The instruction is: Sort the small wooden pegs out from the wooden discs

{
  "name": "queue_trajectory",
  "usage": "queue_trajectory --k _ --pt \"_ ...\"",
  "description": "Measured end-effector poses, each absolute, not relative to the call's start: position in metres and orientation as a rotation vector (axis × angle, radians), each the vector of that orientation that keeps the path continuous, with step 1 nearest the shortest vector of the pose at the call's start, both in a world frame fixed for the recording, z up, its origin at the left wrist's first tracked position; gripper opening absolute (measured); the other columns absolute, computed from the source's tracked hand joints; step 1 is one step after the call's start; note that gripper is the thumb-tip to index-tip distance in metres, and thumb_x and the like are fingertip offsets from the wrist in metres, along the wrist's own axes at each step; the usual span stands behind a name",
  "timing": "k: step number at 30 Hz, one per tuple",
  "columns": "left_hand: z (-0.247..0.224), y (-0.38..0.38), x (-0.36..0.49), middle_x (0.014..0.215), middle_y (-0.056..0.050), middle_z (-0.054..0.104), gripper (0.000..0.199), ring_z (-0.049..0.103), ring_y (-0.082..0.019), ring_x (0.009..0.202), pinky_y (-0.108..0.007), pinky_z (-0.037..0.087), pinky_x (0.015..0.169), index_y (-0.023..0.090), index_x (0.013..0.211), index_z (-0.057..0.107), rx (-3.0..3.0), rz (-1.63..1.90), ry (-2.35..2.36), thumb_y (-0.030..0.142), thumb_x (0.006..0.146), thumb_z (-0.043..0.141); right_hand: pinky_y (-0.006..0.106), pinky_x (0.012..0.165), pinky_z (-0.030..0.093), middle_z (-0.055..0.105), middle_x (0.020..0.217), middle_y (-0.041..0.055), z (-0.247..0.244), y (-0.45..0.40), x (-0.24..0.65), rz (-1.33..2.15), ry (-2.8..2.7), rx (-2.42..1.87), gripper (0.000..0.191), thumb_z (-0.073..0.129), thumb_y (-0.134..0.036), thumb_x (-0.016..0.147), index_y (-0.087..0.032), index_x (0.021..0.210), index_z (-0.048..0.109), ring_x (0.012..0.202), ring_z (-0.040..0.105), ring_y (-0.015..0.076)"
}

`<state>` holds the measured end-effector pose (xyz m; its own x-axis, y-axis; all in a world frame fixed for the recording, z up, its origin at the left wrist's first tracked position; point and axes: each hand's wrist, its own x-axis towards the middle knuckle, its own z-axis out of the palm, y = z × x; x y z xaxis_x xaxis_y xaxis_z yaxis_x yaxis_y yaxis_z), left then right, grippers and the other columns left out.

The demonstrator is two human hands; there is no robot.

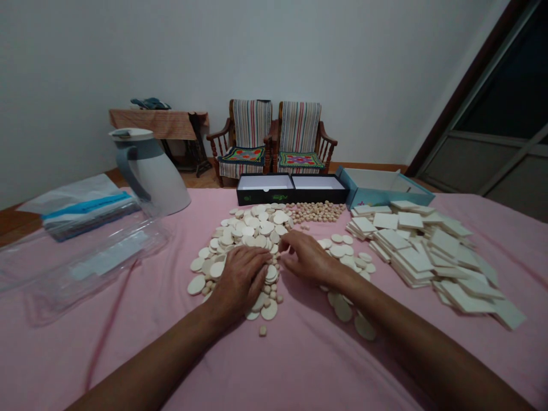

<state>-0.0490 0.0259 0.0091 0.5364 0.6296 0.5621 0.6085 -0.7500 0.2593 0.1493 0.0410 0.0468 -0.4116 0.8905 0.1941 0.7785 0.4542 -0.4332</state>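
Flat cream discs lie overlapping in loose heaps on pink cloth; small round pieces scatter among them.

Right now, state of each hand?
Left hand: open, palm down on pale round wooden discs.
Right hand: loosely curled, cannot tell if holding anything.

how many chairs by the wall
2. A left armchair and a right armchair stand side by side against the far wall, behind the black box.
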Motion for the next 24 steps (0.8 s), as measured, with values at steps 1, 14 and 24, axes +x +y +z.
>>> queue_trajectory --k 1,14,24 --pt "0.010 0.026 -0.049 0.110 -0.008 0.067 0.023 0.058 -0.022 0.105 -0.044 0.038 0.097 0.018 0.111 0.060 2.712 1.025 1.114 0.016 0.093 0.046 0.027 0.074 0.040 0.059 0.090 0.0045 0.046 0.040 0.148 0.505 -2.352 -1.314 0.019 0.059 -0.008 0.074 -0.017 0.090 0.056 0.083 0.053 0.0167" --pt "0.008 0.028 -0.052 0.105 -0.008 0.067 0.027 0.058 -0.023 0.101 -0.046 0.039 0.097 0.017 0.107 0.061 2.674 1.084 1.176 0.009 0.085 0.048 0.031 0.079 0.041 0.055 0.095 0.0051 0.037 0.033 0.144 0.552 -2.397 -1.112 0.026 0.062 -0.014 0.071 -0.017 0.095 0.052 0.089 0.049 0.0183" --pt "0.013 0.022 -0.050 0.115 -0.010 0.065 0.020 0.056 -0.026 0.110 -0.050 0.038 0.099 0.019 0.102 0.064 2.721 1.007 1.118 0.023 0.083 0.061 0.031 0.074 0.043 0.060 0.095 0.0056 0.054 0.001 0.228 0.376 -2.159 -1.503 0.026 0.060 -0.015 0.071 -0.019 0.097 0.056 0.084 0.055 0.0188"
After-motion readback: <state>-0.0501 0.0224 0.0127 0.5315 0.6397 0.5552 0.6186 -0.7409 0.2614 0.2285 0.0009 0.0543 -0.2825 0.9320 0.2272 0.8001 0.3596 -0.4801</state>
